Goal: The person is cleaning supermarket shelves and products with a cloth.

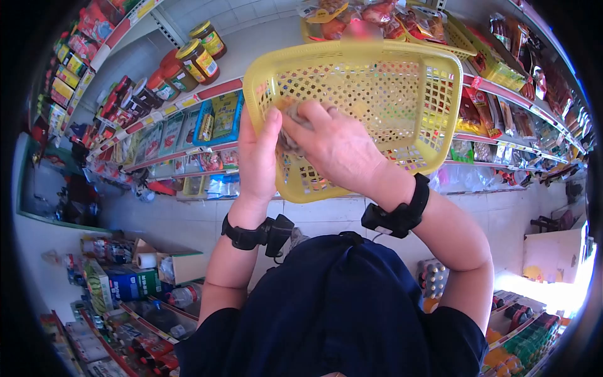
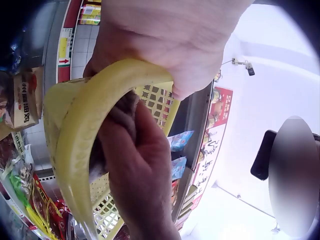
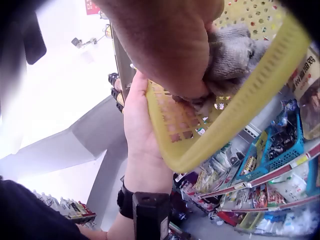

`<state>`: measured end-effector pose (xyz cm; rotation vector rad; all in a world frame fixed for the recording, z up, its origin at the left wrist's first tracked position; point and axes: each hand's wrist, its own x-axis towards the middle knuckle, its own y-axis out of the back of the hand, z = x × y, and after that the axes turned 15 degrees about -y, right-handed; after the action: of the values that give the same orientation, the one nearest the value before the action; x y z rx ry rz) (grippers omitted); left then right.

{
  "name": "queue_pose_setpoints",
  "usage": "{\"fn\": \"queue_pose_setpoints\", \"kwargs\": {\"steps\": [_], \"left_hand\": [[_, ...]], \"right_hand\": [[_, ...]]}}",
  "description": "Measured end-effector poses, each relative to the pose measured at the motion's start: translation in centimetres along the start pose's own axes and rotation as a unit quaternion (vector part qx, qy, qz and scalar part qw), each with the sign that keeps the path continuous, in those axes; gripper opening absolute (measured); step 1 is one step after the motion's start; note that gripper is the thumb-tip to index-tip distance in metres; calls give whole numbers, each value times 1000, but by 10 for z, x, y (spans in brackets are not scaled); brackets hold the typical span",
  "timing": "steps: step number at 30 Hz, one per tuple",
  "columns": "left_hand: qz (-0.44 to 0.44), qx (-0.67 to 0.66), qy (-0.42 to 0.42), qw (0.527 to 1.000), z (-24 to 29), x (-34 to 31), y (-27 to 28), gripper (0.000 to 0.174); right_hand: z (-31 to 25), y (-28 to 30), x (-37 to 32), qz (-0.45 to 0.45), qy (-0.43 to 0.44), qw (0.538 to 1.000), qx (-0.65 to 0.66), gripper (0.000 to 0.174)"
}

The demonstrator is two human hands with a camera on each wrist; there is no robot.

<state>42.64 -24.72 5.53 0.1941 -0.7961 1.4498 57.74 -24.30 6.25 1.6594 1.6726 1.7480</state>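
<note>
A yellow plastic basket (image 1: 352, 53) with lattice walls is held up in front of the shelves, its open side tilted toward me. My left hand (image 1: 259, 157) grips its left side, thumb over the rim. Inside the basket, my right hand (image 1: 342, 147) holds a crumpled grey cloth (image 3: 230, 57) against the inner wall near the left hand. In the left wrist view the right hand's fingers curl round the cloth (image 2: 122, 115), just behind the yellow rim. Part of the cloth is hidden under the fingers.
Jars (image 1: 200, 61) stand on the shelf at the upper left. Bagged foods (image 1: 377, 16) lie beyond the basket, and a blue tray (image 1: 220, 119) sits on a lower shelf. Boxes (image 1: 135, 283) and bottles stand behind me at the left. A tiled floor (image 1: 314, 213) lies below.
</note>
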Motion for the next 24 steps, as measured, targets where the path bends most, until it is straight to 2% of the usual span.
{"fn": "queue_pose_setpoints", "kwargs": {"steps": [1, 3, 4, 6, 7, 9, 11, 13, 14, 16, 19, 21, 22, 24], "left_hand": [[10, -8, 13, 1000, -1, 1, 3, 47], [15, -4, 5, 1000, 2, 4, 5, 46], [15, -2, -3, 1000, 3, 4, 6, 45], [23, -10, 4, 1000, 2, 2, 4, 44], [30, -18, 8, 999, 2, 2, 4, 43], [38, -26, 9, 999, 5, 7, 6, 45], [43, -34, 14, 998, 8, 6, 8, 46], [17, -16, 12, 1000, 11, 6, 9, 57], [17, -16, 11, 1000, 13, 4, 9, 57], [-56, 5, 37, 998, 19, -2, 11, 69], [-5, -69, 73, 995, 11, -9, 15, 74], [-12, -59, 69, 996, 15, -13, 13, 74], [-15, -47, 66, 997, 17, -15, 12, 74], [-13, -46, 61, 997, 15, -14, 14, 75]], "right_hand": [[1, 0, -4, -2, 2, 1000, 1, 33], [4, -2, -12, -75, 66, 995, -11, 34], [5, -2, -15, -77, 67, 995, -9, 34], [8, -1, -19, -163, 40, 983, 72, 47], [10, 1, -20, -163, 44, 983, 71, 47], [9, 5, -25, -83, 79, 992, 51, 49], [5, 1, -29, -74, 84, 994, 8, 49], [2, 2, -30, -60, 88, 994, -36, 50], [1, 6, -30, -28, 101, 993, -45, 48], [-2, 12, -30, 5, 117, 992, -52, 47], [-4, 14, -31, -1, 116, 992, -52, 43], [2, 12, -30, -63, 51, 990, 116, 38], [7, 12, -32, -64, 51, 990, 118, 38], [18, 13, -32, -98, -55, 964, 241, 38]]}}
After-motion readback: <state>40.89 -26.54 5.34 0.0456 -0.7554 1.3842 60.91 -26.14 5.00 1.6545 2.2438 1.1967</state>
